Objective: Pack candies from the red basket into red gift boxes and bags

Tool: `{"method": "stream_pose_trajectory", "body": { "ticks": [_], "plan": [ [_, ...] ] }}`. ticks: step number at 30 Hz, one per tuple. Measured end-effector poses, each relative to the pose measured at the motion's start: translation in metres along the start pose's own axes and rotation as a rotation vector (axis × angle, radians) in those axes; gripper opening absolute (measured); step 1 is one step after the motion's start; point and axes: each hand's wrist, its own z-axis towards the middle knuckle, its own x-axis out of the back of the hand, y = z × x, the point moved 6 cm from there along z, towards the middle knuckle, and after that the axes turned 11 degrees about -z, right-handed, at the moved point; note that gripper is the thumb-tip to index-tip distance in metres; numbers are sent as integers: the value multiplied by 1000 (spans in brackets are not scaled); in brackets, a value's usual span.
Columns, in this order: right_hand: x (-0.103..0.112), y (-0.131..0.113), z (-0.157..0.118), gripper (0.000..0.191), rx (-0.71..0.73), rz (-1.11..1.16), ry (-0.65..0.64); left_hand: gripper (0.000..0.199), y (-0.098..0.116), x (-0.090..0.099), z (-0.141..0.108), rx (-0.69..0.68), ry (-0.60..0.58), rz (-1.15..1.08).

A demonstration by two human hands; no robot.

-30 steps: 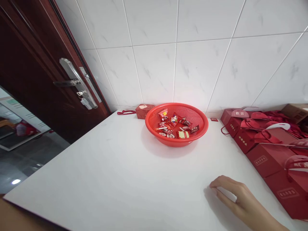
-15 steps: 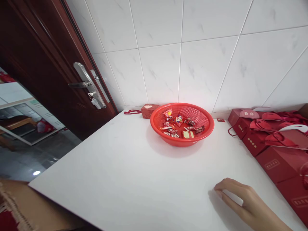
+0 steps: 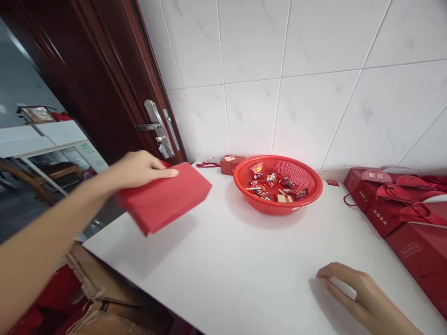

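On the left, my left hand (image 3: 139, 170) is closed on a red paper box (image 3: 167, 197), its thumb across the upper face. The box is tilted and held above the table's left side; the fingers behind it are hidden. At the lower right, my right hand (image 3: 349, 284) rests on the white table (image 3: 244, 270). Its fingers are curled, the thumb tip close to the index fingertip, with nothing held between them. A red plastic basket (image 3: 277, 209) with wrapped sweets (image 3: 271, 179) stands near the wall, between and beyond my hands.
Several red gift boxes (image 3: 394, 209) with handles line the right side. A small red box (image 3: 231, 164) and a ribbon (image 3: 207, 164) lie by the tiled wall. A dark door (image 3: 115, 83) stands left. Below the table's left edge is an open cardboard carton (image 3: 108, 321).
My left hand has come into view from the left, carrying the red paper box over the table. My right hand keeps its pose on the table. The view has shifted left.
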Motion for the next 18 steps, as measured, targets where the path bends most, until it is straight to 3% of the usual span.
{"method": "stream_pose_trajectory", "body": {
  "ticks": [3,6,11,15,18],
  "plan": [
    [3,-5,3,34,-9,-9,-6,41,33,-59,25,-142,-180,-50],
    [7,-11,6,34,-9,-12,-23,42,54,-99,41,-208,-251,-142],
    [16,-40,21,32,82,-13,-50,35,55,-121,50,-98,-393,-252],
    [21,-81,46,27,264,-37,-45,31,65,-138,40,-19,-696,-356],
    [32,-103,67,24,321,26,76,38,87,-159,18,-60,-953,-373]
  ]
}}
